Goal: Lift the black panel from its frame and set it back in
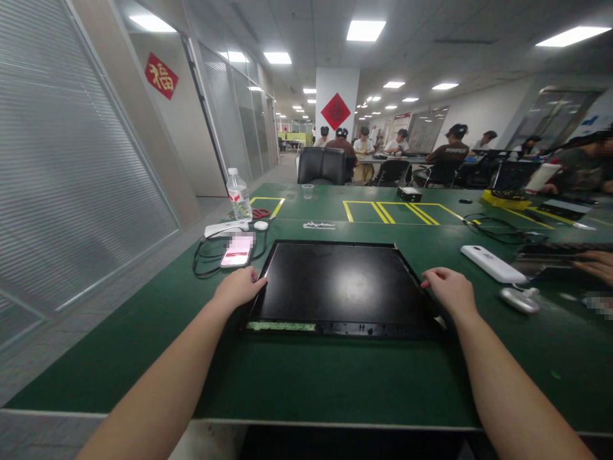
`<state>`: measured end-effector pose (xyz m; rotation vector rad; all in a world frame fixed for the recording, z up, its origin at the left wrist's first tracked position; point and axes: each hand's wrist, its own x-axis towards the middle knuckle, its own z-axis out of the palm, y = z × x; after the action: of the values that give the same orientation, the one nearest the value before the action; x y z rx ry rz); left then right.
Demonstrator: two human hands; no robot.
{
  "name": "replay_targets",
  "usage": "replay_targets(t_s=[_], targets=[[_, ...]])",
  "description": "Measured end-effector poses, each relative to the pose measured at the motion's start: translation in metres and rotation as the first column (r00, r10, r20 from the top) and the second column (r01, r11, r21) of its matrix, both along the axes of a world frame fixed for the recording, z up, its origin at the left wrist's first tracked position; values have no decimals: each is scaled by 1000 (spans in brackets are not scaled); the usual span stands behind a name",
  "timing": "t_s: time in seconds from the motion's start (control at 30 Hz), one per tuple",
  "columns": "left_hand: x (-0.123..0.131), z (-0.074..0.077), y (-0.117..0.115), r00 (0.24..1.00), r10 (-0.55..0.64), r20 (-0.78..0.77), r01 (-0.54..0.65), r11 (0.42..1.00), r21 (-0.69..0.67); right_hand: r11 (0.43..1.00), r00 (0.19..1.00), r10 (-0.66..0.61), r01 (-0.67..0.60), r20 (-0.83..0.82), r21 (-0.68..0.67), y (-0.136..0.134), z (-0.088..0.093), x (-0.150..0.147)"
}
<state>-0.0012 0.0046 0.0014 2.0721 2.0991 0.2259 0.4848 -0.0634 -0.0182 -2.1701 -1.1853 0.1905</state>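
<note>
A flat black LCD screen panel (330,281) lies on the green table in front of me, with a thin dark frame around it. Along its near edge runs a green circuit strip (281,326) on the left side. My left hand (238,286) is closed at the panel's left edge, its thumb along the rim and the other fingers bent. At the right edge, my right hand (449,292) has its fingers curled in a pinch against the frame; the fingertips are partly hidden. A small pale tab shows at the panel's near right corner.
Left of the panel are a phone (238,249), black cable, a white device (225,229), red scissors (261,213) and a water bottle (238,195). A white power bank (493,264) and a silver mouse-like object (520,299) lie right, near another person's hand (596,265).
</note>
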Motion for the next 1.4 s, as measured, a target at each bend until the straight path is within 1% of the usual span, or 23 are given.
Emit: replay_targets(t_s=[0.1, 0.27, 0.43, 0.63, 0.73, 0.87, 0.93, 1.0, 1.1, 1.17, 1.27, 1.4], targets=[[1, 0, 0, 999, -30, -27, 30, 999, -17, 999, 999, -17, 19, 46, -38, 3, -5, 5], [2, 0, 2, 998, -51, -43, 49, 998, -36, 997, 996, 24, -17, 88, -75, 6, -13, 9], [-2, -3, 5, 993, -94, -66, 93, 995, -26, 997, 995, 29, -21, 97, -80, 6, -16, 11], [-3, 1, 6, 976, -176, -131, 166, 983, -85, 993, 993, 32, -19, 111, -120, 7, -19, 13], [-2, 2, 5, 973, -169, -155, 155, 983, -102, 991, 994, 33, -18, 108, -134, 8, -19, 14], [-1, 3, 3, 981, -148, -125, 137, 986, -94, 991, 995, 43, -30, 93, -133, 9, -20, 14], [-1, 4, 2, 988, -127, -86, 121, 991, -65, 992, 995, 38, -26, 94, -123, 9, -20, 14], [-1, 6, 1, 995, -96, -17, 96, 995, -7, 993, 995, 31, -20, 97, -114, 9, -20, 14], [0, 10, 0, 988, -63, 142, 49, 994, 100, 992, 996, 23, -13, 82, -127, 9, -19, 15], [1, 12, -1, 964, -51, 261, 12, 989, 149, 990, 997, 21, -11, 72, -138, 10, -19, 16], [5, 17, -5, 892, -27, 451, -64, 981, 184, 990, 997, 24, -14, 70, -143, 10, -19, 18], [11, 19, -8, 731, 15, 682, -158, 976, 149, 988, 997, 29, -19, 67, -151, 10, -20, 18]])
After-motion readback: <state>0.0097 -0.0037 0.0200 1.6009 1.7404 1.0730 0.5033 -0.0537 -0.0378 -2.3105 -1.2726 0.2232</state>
